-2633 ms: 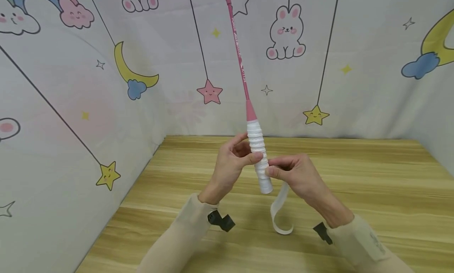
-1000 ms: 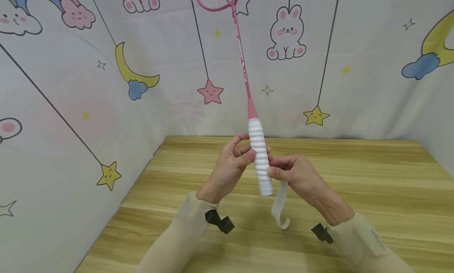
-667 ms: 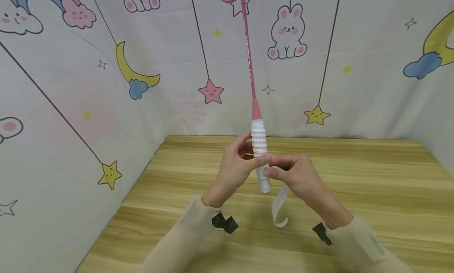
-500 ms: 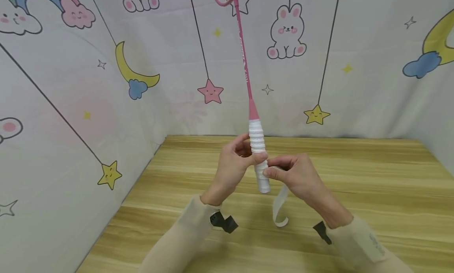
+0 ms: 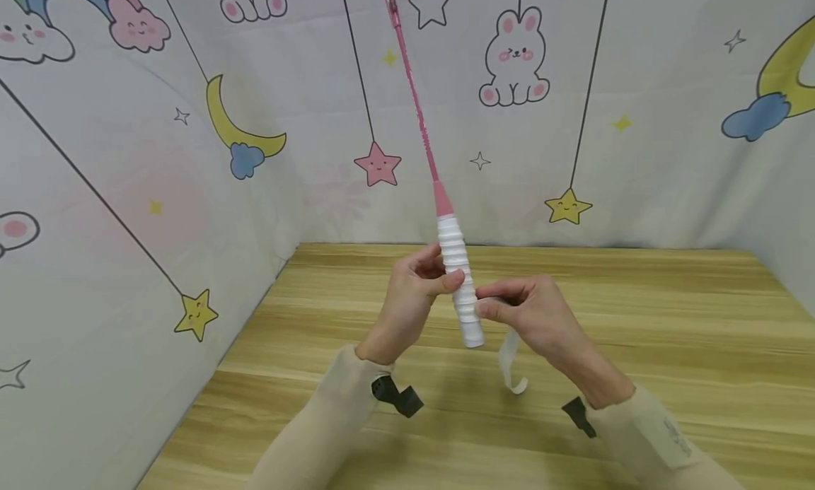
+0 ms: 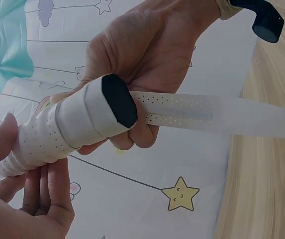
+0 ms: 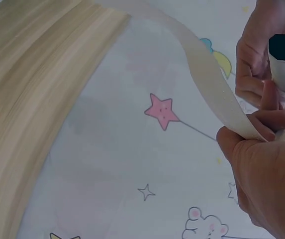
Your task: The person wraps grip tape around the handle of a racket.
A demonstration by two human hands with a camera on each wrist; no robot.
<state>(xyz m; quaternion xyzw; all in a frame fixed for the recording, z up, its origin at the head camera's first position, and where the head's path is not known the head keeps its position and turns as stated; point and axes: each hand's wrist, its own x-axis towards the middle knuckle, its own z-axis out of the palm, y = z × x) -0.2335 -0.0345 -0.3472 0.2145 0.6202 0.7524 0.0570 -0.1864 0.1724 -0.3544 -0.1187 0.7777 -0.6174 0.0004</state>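
A pink badminton racket (image 5: pixel 422 126) is held up at a tilt, its head cut off by the top of the head view. White perforated grip tape (image 5: pixel 453 244) winds in ridged turns around its handle. My left hand (image 5: pixel 407 299) holds the handle between thumb and fingers about midway down. Low on the handle, my right hand (image 5: pixel 535 310) pinches the tape close to the wrapped part. The loose tape end (image 5: pixel 507 363) hangs below that hand and curls at its tip. In the left wrist view the handle's dark butt cap (image 6: pixel 120 102) shows.
Beneath the hands lies a wood-grain table (image 5: pixel 668 320). A white cloth backdrop (image 5: pixel 305 73) with printed stars, moons and rabbits stands behind it and at the sides. Small black devices sit at both wrists. Teal fabric (image 6: pixel 8 45) shows at the left wrist view's corner.
The racket has turned about its long axis, so its head shows nearly edge-on, and its top leans further left. The left thumb has shifted on the handle; the hanging tape end looks shorter.
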